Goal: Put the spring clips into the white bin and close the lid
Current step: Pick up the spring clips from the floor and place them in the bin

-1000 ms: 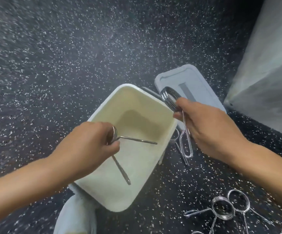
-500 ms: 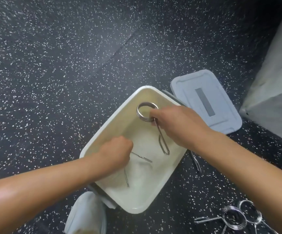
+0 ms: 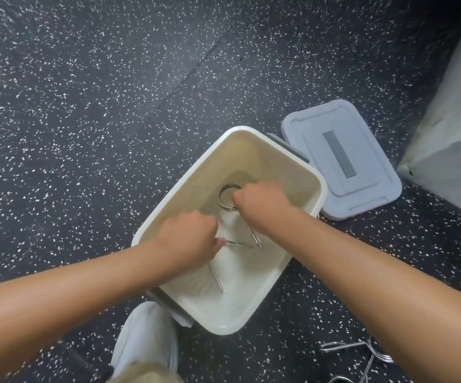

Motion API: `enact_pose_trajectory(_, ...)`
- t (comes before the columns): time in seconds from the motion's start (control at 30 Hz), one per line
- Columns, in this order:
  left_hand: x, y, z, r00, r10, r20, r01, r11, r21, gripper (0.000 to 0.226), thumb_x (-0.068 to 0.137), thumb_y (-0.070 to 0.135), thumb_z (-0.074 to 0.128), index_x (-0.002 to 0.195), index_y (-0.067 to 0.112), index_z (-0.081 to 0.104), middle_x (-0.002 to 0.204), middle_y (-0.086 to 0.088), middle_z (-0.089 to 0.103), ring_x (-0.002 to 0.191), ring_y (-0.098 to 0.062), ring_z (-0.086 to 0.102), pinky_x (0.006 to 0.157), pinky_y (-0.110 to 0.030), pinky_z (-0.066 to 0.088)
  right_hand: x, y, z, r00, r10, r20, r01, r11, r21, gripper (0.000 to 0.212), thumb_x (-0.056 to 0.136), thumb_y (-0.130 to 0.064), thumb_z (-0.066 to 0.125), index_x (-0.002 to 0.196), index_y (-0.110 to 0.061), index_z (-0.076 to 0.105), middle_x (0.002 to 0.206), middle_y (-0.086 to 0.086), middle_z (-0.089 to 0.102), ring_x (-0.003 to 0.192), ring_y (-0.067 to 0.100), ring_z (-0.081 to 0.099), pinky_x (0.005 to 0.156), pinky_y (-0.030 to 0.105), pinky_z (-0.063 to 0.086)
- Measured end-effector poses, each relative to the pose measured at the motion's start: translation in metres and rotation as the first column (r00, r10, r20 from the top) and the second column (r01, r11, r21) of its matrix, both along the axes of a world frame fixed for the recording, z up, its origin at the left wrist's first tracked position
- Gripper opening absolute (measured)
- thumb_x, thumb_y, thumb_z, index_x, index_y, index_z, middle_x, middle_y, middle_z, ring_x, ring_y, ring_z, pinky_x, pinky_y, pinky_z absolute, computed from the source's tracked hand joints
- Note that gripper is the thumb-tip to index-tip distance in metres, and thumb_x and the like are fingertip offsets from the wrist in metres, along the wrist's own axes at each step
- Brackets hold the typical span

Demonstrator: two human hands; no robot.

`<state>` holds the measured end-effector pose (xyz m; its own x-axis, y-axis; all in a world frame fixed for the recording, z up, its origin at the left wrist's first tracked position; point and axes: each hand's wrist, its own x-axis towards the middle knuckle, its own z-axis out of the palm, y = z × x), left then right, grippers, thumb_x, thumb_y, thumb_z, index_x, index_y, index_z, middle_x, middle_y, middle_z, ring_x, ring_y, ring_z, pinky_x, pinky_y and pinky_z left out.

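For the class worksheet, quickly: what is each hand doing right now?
Left hand: closed on a spring clip, inside the white bin.
Right hand: closed on a second spring clip, inside it.

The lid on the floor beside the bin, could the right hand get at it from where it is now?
Probably yes. The lid lies flat on the floor with nothing on it, just past the white bin. But the right hand is down inside the bin, closed on a spring clip, so it must let go and lift out first.
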<state>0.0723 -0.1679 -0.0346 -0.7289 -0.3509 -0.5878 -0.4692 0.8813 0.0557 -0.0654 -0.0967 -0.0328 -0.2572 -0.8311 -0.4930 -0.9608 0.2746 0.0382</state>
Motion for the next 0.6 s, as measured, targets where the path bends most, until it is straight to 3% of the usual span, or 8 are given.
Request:
enact_pose_trajectory(0.07, 0.004, 0.001, 0.007, 0.998, 0.003, -0.066, -0.004, 1.000, -0.012, 0.039, 0.100, 0.054, 0.043, 0.090, 0.017, 0.052, 0.084, -0.007, 0.056, 0.077, -0.031, 0.046, 0.065, -0.034, 0.036, -0.001, -0.001, -0.006, 1.000, -0.008, -0.006, 0.008, 1.000, 0.003, 0.021, 0.090, 0.001, 0.052, 0.092, -0.018, 0.058, 0.073, -0.001, 0.049, 0.074, 0.027, 0.053, 0.064, 0.029, 0.038)
enact_pose_trajectory(0.13, 0.008, 0.001, 0.012, 0.994, -0.009, -0.107, 0.006, 1.000, -0.023, 0.042, 0.100, 0.056, 0.041, 0.090, 0.017, 0.053, 0.073, 0.000, 0.047, 0.073, -0.030, 0.047, 0.062, -0.034, 0.034, -0.003, -0.003, -0.009, 1.000, -0.025, -0.002, 0.025, 1.000, -0.002, 0.023, 0.091, 0.000, 0.053, 0.101, -0.016, 0.065, 0.091, 0.001, 0.065, 0.086, 0.028, 0.064, 0.065, 0.030, 0.039)
enact_pose_trajectory(0.23, 0.013, 0.002, 0.019, 0.990, -0.031, -0.137, 0.027, 0.999, -0.029, 0.047, 0.098, 0.059, 0.039, 0.090, 0.016, 0.056, 0.066, 0.003, 0.043, 0.069, -0.030, 0.049, 0.059, -0.035, 0.035, -0.006, -0.005, -0.013, 0.998, -0.052, 0.019, 0.052, 0.999, 0.014, 0.027, 0.092, 0.001, 0.052, 0.111, -0.011, 0.066, 0.113, 0.007, 0.069, 0.103, 0.029, 0.066, 0.069, 0.030, 0.040)
enact_pose_trajectory(0.43, 0.013, 0.003, 0.032, 0.987, -0.014, -0.161, 0.014, 1.000, 0.000, 0.047, 0.098, 0.058, 0.040, 0.087, 0.016, 0.055, 0.071, -0.001, 0.052, 0.070, -0.031, 0.053, 0.060, -0.036, 0.040, -0.006, -0.003, -0.014, 0.993, -0.086, 0.081, 0.082, 0.995, 0.051, 0.029, 0.092, 0.004, 0.047, 0.113, -0.009, 0.063, 0.114, 0.009, 0.067, 0.102, 0.031, 0.066, 0.068, 0.033, 0.041)
enact_pose_trajectory(0.6, 0.002, 0.010, 0.050, 0.981, -0.022, -0.190, 0.019, 1.000, -0.020, 0.047, 0.097, 0.059, 0.041, 0.088, 0.016, 0.058, 0.083, -0.006, 0.065, 0.077, -0.032, 0.062, 0.061, -0.036, 0.043, -0.012, 0.001, 0.002, 0.975, -0.121, 0.185, 0.138, 0.987, -0.087, 0.039, 0.093, -0.003, 0.046, 0.127, -0.019, 0.056, 0.113, 0.008, 0.063, 0.096, 0.031, 0.063, 0.065, 0.033, 0.040)
